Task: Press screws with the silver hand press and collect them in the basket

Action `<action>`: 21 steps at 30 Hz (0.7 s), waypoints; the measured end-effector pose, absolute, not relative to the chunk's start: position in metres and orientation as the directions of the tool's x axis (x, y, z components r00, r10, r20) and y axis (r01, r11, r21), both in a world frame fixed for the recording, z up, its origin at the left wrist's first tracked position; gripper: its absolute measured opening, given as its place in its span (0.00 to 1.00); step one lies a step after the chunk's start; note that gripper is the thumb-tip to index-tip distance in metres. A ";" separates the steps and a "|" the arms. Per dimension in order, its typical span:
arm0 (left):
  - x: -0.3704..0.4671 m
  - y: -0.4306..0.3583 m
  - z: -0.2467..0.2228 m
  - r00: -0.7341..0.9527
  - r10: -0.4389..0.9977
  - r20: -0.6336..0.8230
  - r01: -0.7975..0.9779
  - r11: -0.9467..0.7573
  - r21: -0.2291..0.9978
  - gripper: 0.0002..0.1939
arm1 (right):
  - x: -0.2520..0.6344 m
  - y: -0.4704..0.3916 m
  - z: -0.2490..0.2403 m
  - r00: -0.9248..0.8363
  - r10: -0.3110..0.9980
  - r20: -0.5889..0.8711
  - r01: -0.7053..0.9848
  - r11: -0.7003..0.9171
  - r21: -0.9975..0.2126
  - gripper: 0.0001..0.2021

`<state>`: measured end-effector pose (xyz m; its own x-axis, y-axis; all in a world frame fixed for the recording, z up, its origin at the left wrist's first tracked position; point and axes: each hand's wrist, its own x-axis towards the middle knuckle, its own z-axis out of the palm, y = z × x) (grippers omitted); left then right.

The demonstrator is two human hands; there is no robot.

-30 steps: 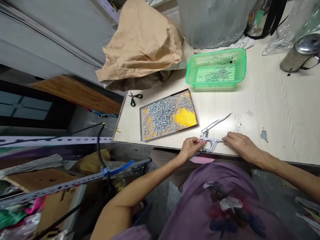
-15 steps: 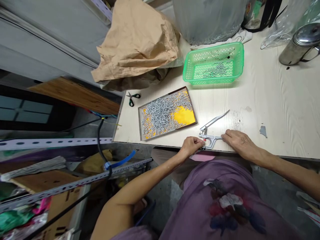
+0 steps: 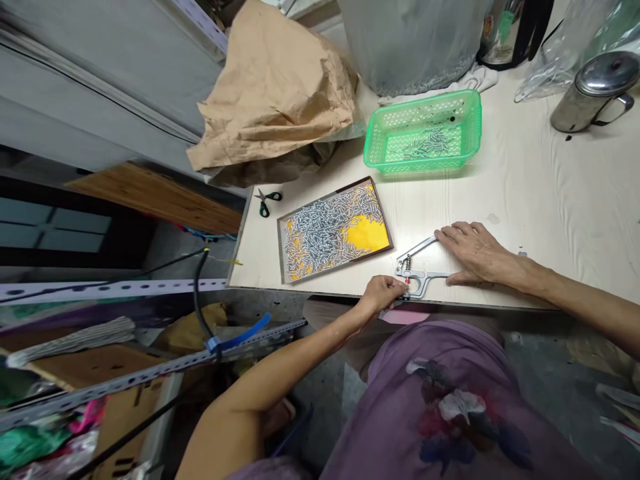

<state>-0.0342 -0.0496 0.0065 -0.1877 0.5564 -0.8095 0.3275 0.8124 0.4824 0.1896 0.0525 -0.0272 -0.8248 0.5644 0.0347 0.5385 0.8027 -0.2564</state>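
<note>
Near the table's front edge lies a silver hand-press plier [image 3: 425, 275] with two long handles, a small coil spring and a red bit at its jaw. My right hand [image 3: 483, 257] spans both handles, fingers over the upper one and thumb at the lower. At the jaw end, my left hand [image 3: 383, 293] is closed in a pinch; what its fingertips hold is too small to make out. Just left of the plier is a shallow tray [image 3: 367, 233] with a yellow bottom, covered with many small silver metal pieces [image 3: 320, 230], which look like springs or screws.
A green plastic basket [image 3: 425, 167] holding more small metal pieces stands behind the plier. Scissors [image 3: 267, 201] lie left of the tray. Crumpled brown paper [image 3: 280, 93] covers the back left. A steel jug [image 3: 595, 93] stands at the back right.
My right hand has shifted from the end of the lower handle and spread over both handles, its fingers now on the upper one. The left hand stays pinched at the jaw.
</note>
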 end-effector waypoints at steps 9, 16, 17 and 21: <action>-0.038 -0.053 0.001 -0.169 0.564 -0.809 0.344 0.802 0.488 0.09 | 0.185 0.045 -0.016 -0.839 0.545 -0.012 0.535 0.819 -0.205 0.25; -0.037 -0.066 0.000 -0.025 0.960 -0.278 0.804 0.184 0.565 0.10 | 0.183 0.037 -0.014 -0.830 0.558 -0.012 0.544 0.805 -0.235 0.14; -0.033 -0.063 -0.001 0.049 0.982 -0.183 0.844 0.057 0.533 0.12 | 0.183 0.036 -0.013 -0.829 0.560 -0.021 0.549 0.804 -0.229 0.14; -0.015 -0.040 -0.013 0.364 0.930 -0.047 0.849 -0.311 0.426 0.24 | 0.183 0.034 -0.009 -0.822 0.568 -0.046 0.563 0.797 -0.218 0.16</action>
<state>-0.0151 -0.0401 -0.0130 0.3640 0.9302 -0.0470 0.8494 -0.3108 0.4264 0.1827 0.0342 -0.0088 -0.8218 0.5679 -0.0459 0.5631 0.7973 -0.2175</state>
